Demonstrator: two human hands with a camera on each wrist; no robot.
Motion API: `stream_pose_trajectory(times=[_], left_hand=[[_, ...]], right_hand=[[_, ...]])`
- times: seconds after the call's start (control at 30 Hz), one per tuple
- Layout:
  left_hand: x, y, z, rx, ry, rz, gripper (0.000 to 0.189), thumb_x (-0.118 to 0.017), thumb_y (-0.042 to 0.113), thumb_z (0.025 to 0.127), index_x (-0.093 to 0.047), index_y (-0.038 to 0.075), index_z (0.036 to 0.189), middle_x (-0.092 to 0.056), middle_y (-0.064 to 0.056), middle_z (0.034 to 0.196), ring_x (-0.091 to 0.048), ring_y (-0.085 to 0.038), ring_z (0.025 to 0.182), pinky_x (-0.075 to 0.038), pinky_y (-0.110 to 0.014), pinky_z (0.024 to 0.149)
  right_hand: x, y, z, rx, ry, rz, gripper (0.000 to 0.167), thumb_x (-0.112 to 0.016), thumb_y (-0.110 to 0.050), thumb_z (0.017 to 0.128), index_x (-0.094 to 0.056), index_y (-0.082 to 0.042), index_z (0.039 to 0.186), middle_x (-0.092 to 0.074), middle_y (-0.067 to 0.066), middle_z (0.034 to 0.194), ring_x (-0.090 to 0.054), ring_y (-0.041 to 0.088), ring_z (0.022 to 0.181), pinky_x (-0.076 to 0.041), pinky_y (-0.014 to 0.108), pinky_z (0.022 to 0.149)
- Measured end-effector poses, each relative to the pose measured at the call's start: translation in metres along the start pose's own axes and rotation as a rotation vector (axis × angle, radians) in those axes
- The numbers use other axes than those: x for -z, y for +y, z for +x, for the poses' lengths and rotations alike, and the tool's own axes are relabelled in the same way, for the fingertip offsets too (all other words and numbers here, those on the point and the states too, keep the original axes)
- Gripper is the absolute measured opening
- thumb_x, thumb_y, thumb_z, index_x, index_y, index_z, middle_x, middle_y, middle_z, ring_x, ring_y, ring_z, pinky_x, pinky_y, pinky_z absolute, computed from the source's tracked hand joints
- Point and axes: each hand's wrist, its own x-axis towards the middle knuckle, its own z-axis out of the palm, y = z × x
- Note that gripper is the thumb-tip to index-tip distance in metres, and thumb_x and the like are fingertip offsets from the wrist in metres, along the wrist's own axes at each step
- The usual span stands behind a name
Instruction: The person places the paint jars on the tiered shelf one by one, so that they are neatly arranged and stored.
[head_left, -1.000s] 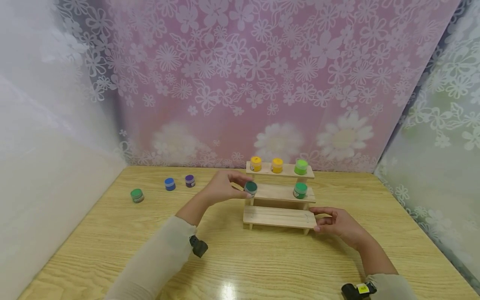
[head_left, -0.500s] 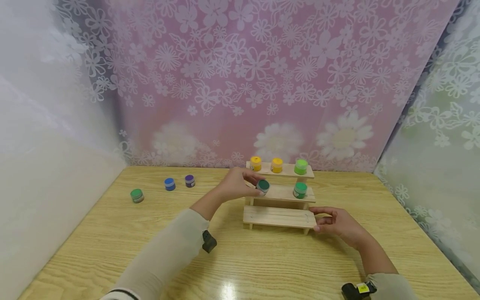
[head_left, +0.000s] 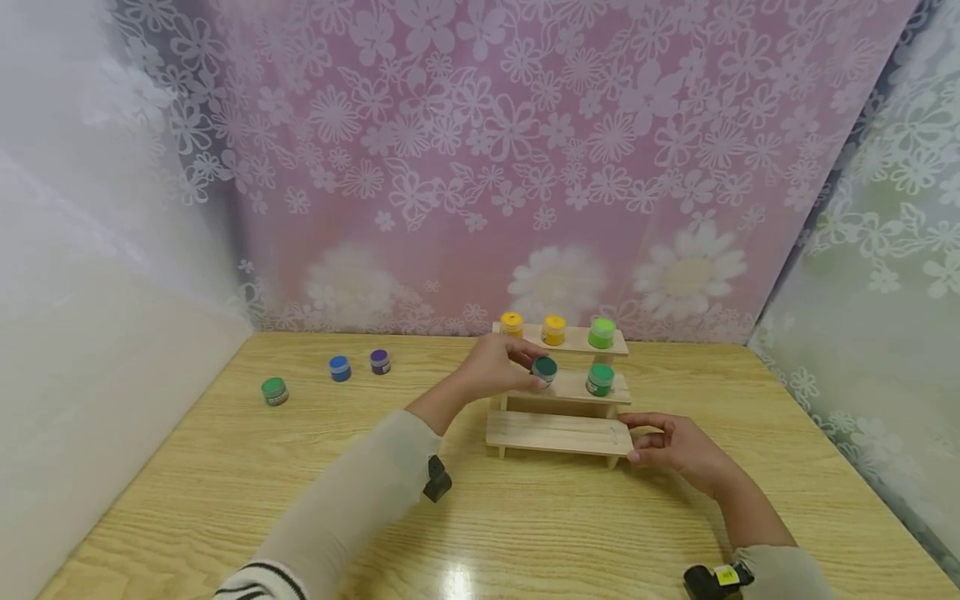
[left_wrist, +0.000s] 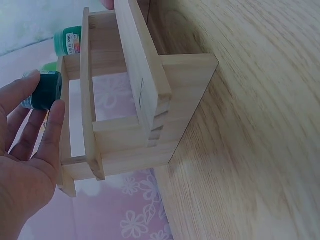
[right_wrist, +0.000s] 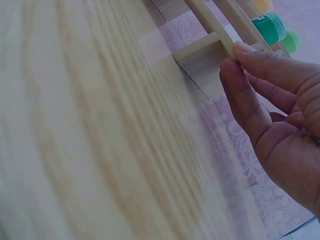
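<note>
My left hand point(head_left: 497, 367) pinches a small dark green paint jar point(head_left: 544, 372) between thumb and fingertips, over the middle step of a three-tier wooden rack point(head_left: 558, 434). In the left wrist view the dark green jar point(left_wrist: 47, 91) sits tilted in the fingers, beside the rack's upper tiers. My right hand point(head_left: 678, 450) grips the right end of the lowest step; the right wrist view has the thumb and fingers point(right_wrist: 244, 92) at that corner. A green jar point(head_left: 600, 380) stands at the right of the middle step. Two yellow jars point(head_left: 554, 331) and a light green jar point(head_left: 602, 333) line the top.
On the table's left side stand a green jar point(head_left: 274, 391), a blue jar point(head_left: 340, 368) and a purple jar point(head_left: 380, 362). A pink floral curtain point(head_left: 420, 208) hangs right behind the rack. Pale sheets flank the wooden table point(head_left: 517, 533).
My left hand has carried the dark green jar rightward, from the left end of the middle step to near its centre. The right hand keeps its hold on the rack.
</note>
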Motion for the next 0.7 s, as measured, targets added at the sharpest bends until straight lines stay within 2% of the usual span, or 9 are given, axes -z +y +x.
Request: stream_pose_trajectory(times=[0.27, 0.53, 0.7], left_hand=[[-0.01, 0.001, 0.007, 0.047, -0.001, -0.039, 0.038, -0.087, 0.018, 0.075, -0.075, 0.019, 0.112, -0.07, 0.005, 0.094, -0.066, -0.008, 0.084, -0.056, -0.026, 0.069], [-0.019, -0.002, 0.012, 0.009, 0.012, -0.012, 0.038, -0.085, 0.015, 0.076, -0.074, 0.012, 0.113, -0.072, 0.001, 0.096, -0.067, -0.006, 0.083, -0.056, -0.021, 0.07], [-0.024, -0.004, 0.016, 0.011, 0.013, 0.014, 0.039, -0.085, 0.015, 0.077, -0.074, 0.012, 0.114, -0.072, 0.001, 0.098, -0.068, -0.006, 0.083, -0.055, -0.02, 0.072]], right_hand=[[0.0, -0.001, 0.0, -0.019, 0.025, -0.016, 0.07, -0.075, -0.013, 0.087, -0.04, 0.01, 0.143, -0.063, 0.015, 0.106, -0.066, 0.02, 0.091, -0.057, 0.032, 0.081], [-0.001, -0.002, 0.0, -0.027, 0.025, -0.009, 0.07, -0.075, -0.013, 0.087, -0.04, 0.01, 0.143, -0.064, 0.014, 0.105, -0.065, 0.019, 0.09, -0.056, 0.031, 0.081], [0.0, -0.002, 0.0, -0.035, 0.026, -0.005, 0.07, -0.075, -0.013, 0.087, -0.039, 0.009, 0.143, -0.063, 0.014, 0.105, -0.065, 0.019, 0.09, -0.056, 0.032, 0.081]])
